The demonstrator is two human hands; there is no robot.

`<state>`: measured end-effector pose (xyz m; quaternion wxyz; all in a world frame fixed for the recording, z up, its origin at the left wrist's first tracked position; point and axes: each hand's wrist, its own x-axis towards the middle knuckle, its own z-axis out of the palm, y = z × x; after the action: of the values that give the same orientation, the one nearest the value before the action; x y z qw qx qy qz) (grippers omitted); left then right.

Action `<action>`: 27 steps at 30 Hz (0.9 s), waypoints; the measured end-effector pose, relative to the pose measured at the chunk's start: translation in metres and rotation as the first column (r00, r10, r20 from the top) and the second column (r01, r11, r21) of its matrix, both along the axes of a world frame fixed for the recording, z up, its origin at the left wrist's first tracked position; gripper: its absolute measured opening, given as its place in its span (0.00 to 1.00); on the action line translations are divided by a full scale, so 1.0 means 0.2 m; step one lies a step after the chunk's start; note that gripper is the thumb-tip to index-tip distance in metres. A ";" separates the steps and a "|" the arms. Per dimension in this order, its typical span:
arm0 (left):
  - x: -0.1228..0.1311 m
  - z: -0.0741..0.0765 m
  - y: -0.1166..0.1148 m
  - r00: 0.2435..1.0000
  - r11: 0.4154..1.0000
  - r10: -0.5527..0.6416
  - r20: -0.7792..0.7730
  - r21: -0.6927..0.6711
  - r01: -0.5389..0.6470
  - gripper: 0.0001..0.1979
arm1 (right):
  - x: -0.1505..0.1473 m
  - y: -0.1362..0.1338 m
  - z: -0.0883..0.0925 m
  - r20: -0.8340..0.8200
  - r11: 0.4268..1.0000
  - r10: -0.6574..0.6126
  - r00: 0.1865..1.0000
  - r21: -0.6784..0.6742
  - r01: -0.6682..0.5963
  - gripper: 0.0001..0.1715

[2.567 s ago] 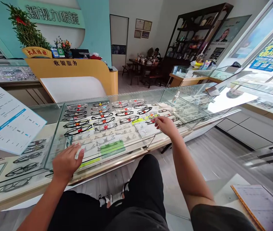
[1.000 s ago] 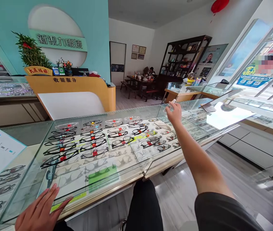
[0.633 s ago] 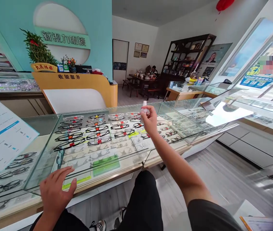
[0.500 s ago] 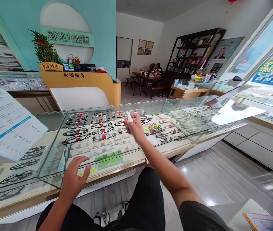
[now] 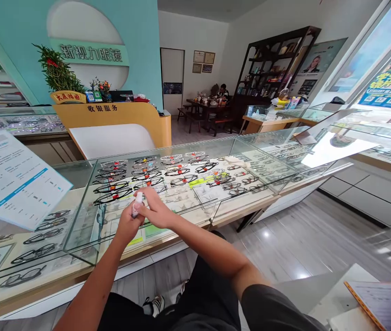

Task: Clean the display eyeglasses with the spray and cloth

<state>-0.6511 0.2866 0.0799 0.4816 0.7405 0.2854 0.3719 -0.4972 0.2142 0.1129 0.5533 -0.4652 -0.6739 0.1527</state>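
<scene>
A small spray bottle [image 5: 137, 203], white-topped with a pale body, stands roughly upright between my two hands above the front of the glass counter. My left hand [image 5: 127, 224] wraps its lower part. From the right, my right hand [image 5: 157, 209] closes on it too, its thumb against the body and its fingers near the top. Just beyond the hands, rows of eyeglasses [image 5: 112, 187] with red tags lie on the counter. Part of a green tray [image 5: 156, 230] shows beneath my right hand.
A glass display counter [image 5: 168, 148] runs across in front of me. At the left stands a tilted printed sign [image 5: 26, 184]. A beige cloth [image 5: 236, 162] lies at the back right of the glasses. A person [image 5: 222, 93] sits at a far table. A clipboard [image 5: 382, 303] is at lower right.
My right hand has brought the bottle left and toward me, from over the glasses to my left hand. The left hand, open before, now grips the bottle. The view has shifted slightly.
</scene>
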 end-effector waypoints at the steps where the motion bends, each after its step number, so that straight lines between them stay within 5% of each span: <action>1: -0.03 0.01 0.01 1.000 1.000 0.003 -0.005 -0.025 -0.003 0.16 | 0.06 -0.02 0.01 0.040 0.998 -0.044 0.998 0.050 0.042 0.22; 3: -0.07 0.01 0.03 1.000 0.997 0.001 0.021 -0.078 0.000 0.20 | 0.27 -0.07 0.05 0.112 0.965 -0.239 0.965 0.140 0.223 0.19; 6: -0.10 0.02 0.06 0.995 0.991 0.000 0.104 -0.132 0.013 0.22 | 0.77 -0.14 0.16 0.200 0.765 -0.643 0.739 0.141 0.628 0.17; 10: -0.08 0.02 0.06 0.973 0.945 -0.006 0.230 -0.317 0.081 0.22 | 1.52 -0.28 0.28 0.275 0.474 -0.838 0.471 -0.059 0.878 0.21; 13: -0.08 0.02 0.06 0.946 0.895 -0.016 0.323 -0.418 0.158 0.27 | 1.88 -0.43 0.25 0.390 0.340 -0.835 0.388 -0.189 0.921 0.26; 20: -0.10 -0.01 0.08 0.947 0.898 -0.047 0.318 -0.401 0.180 0.31 | 2.14 -0.50 -0.02 0.498 0.210 -0.782 0.374 -0.355 0.911 0.32; 27: -0.10 0.02 0.07 0.942 0.888 -0.032 0.335 -0.422 0.180 0.31 | 2.24 -0.43 -0.12 0.240 0.214 -0.917 0.320 -0.382 0.899 0.07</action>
<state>-0.6706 0.3001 0.0830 0.6983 0.5545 0.2401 0.3838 -0.0493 0.1285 0.0887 0.4253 -0.8800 -0.2079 -0.0389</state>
